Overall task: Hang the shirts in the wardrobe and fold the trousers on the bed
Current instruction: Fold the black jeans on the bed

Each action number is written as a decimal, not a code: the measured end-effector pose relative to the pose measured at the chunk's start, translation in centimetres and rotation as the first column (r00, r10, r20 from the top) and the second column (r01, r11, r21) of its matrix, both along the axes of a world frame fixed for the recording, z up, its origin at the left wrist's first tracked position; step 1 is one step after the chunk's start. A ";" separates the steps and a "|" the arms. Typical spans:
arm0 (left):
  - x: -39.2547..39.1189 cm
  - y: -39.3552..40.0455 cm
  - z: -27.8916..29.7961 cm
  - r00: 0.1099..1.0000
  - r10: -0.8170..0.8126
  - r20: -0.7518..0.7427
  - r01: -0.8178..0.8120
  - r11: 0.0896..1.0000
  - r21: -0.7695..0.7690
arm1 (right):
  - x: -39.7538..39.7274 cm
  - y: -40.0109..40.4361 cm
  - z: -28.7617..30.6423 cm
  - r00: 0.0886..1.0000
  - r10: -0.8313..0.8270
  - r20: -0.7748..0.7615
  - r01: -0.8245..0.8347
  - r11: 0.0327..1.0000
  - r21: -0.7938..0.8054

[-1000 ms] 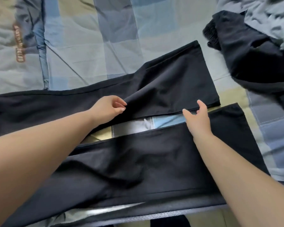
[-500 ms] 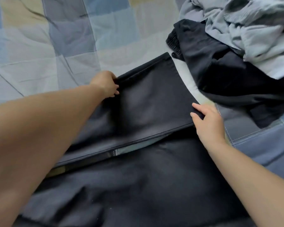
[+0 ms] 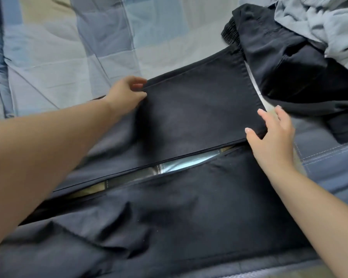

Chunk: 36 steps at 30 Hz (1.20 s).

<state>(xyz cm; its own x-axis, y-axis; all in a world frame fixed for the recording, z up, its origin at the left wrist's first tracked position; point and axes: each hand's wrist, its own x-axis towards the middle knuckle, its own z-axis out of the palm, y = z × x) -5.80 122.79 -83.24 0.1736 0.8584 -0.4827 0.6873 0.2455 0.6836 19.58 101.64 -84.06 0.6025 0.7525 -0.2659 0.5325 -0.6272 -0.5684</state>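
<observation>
Checked bedspread (image 3: 72, 57) in pale blue, grey and beige squares covered the bed and filled the upper left; its edges ran out of view on every side. Dark trousers (image 3: 199, 109) lay spread across it, both legs running left to right. The far leg lay with its hem end at upper right; the near leg (image 3: 189, 213) lay closer to the camera, rumpled, its left part cut off by the lower edge. A thin strip of bedspread showed between the two legs. The waistband could not be made out; the left forearm covered that end.

At upper right sat a heap of black clothing (image 3: 289, 63), just beside the far leg's hem, with a pale grey garment (image 3: 325, 23) bunched over it; what kind of garments these were could not be told, and both were cut off at the frame edge.

Left hand (image 3: 127, 94) was at the far leg's upper edge, thumb and fingers pinching the cloth. Right hand (image 3: 273, 135) was at the hem corner, thumb on top of the fabric, fingers loosely spread along the hem edge; fingertips under the cloth, if any, were hidden.
</observation>
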 end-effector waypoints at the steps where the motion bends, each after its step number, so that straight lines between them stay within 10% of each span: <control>1: -1.5 -0.7 0.6 1.000 0.019 0.019 -0.018 0.999 -0.038 | -1.3 -0.4 0.6 0.999 0.042 -0.002 -0.042 0.998 0.044; 12: -25.6 -14.1 8.6 0.953 0.301 0.025 -0.281 0.914 -0.293 | -27.6 -5.9 5.8 0.850 0.280 -0.446 -0.262 0.960 0.102; 19: -39.1 -25.6 11.3 0.699 0.710 0.079 -0.614 0.654 -0.442 | -43.2 -10.2 8.3 0.719 0.274 -0.639 -0.376 0.926 -0.026; 29: -47.5 -36.7 10.4 0.485 0.866 -0.120 -0.733 0.328 -0.596 | -57.0 -15.6 8.0 0.513 -0.288 -0.809 -0.303 0.821 -0.484; 36: -49.3 -35.1 9.5 0.294 0.952 0.085 -0.855 0.302 -0.422 | -61.0 -14.9 7.5 0.008 -0.565 -0.825 0.295 0.790 -0.537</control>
<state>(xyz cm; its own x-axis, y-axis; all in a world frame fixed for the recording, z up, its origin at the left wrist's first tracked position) -55.09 87.68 -73.73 -0.4765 0.3997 -0.7831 -0.2996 0.7636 0.5720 -41.39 86.76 -76.61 -0.0266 0.3180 -0.9477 -0.7238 -0.6601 -0.2011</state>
